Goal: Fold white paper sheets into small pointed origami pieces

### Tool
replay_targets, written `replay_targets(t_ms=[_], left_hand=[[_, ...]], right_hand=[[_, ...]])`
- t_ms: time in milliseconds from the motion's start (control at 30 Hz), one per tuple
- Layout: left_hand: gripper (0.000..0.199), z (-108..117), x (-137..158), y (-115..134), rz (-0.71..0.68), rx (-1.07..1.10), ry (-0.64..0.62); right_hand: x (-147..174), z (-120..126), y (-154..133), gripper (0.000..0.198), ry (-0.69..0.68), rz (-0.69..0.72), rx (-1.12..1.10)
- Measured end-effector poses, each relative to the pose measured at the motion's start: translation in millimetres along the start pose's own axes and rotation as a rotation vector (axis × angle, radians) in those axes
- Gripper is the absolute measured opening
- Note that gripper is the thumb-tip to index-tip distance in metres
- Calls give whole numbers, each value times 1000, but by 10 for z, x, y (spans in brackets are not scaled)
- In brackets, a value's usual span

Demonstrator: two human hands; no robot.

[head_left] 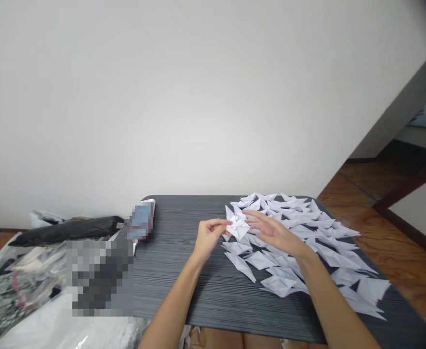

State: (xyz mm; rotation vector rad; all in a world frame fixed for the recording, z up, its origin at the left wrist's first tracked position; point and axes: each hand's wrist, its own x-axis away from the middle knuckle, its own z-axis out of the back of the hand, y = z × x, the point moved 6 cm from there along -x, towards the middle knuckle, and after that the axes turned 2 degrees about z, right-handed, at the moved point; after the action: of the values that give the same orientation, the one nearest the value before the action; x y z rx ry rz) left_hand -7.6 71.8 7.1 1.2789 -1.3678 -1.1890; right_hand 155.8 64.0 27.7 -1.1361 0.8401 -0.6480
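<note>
My left hand (208, 235) pinches a small folded white paper piece (238, 227) by its left edge, holding it just above the dark grey table (184, 271). My right hand (271, 231) hovers flat and open over the right side of that piece, fingers spread, touching or nearly touching it. Under and beyond both hands lies a wide heap of several folded white paper shapes (300, 242), pointed like boats, covering the right half of the table.
A blurred-out item (142, 221) lies at the table's back left corner. Left of the table are a black bag (67, 230), clear plastic bags and white wrapping (27, 286). A white wall stands behind; wooden floor (391, 232) lies to the right.
</note>
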Motion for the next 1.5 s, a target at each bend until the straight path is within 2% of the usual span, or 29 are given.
replay_targets(t_ms=[100, 167, 267, 467, 567, 633, 700, 800, 867, 1100, 1233, 1367, 1500], left_hand=[[14, -44, 12, -13, 23, 44, -41], [16, -68, 23, -2, 21, 80, -76], [20, -96, 41, 25, 17, 100, -138], [26, -182, 59, 47, -8, 5, -228], [26, -182, 63, 104, -135, -238, -189], [24, -165, 76, 161, -250, -406, -125], [25, -163, 87, 164, -282, -448, -111], [26, -168, 81, 83, -172, -289, -151], [26, -163, 75, 46, -101, -150, -160], [20, -201, 73, 12, 8, 167, -259], [19, -236, 91, -28, 27, 326, -305], [22, -251, 98, -34, 25, 342, -346], [27, -231, 89, -13, 22, 164, -307]], right_hand=[[-25, -117, -76, 36, 86, 107, 340], [-38, -177, -114, 31, 151, 189, 437], [-50, -197, -132, 28, 184, 280, 458], [-64, -109, -108, 21, 192, 313, 399], [-63, -67, -51, 14, 292, 259, 419], [-70, -61, 32, 16, 329, 157, 396], [-79, -78, 130, 19, 318, 29, 297], [-84, -121, 220, 25, 263, -114, 66], [-85, -139, 215, 29, 222, -143, -69], [-69, -133, 129, 20, 135, -53, -313], [-62, -147, 55, 16, 100, 13, -348], [-55, -161, -52, 16, 75, 50, -303], [-42, -141, -99, 14, 81, 56, -211]])
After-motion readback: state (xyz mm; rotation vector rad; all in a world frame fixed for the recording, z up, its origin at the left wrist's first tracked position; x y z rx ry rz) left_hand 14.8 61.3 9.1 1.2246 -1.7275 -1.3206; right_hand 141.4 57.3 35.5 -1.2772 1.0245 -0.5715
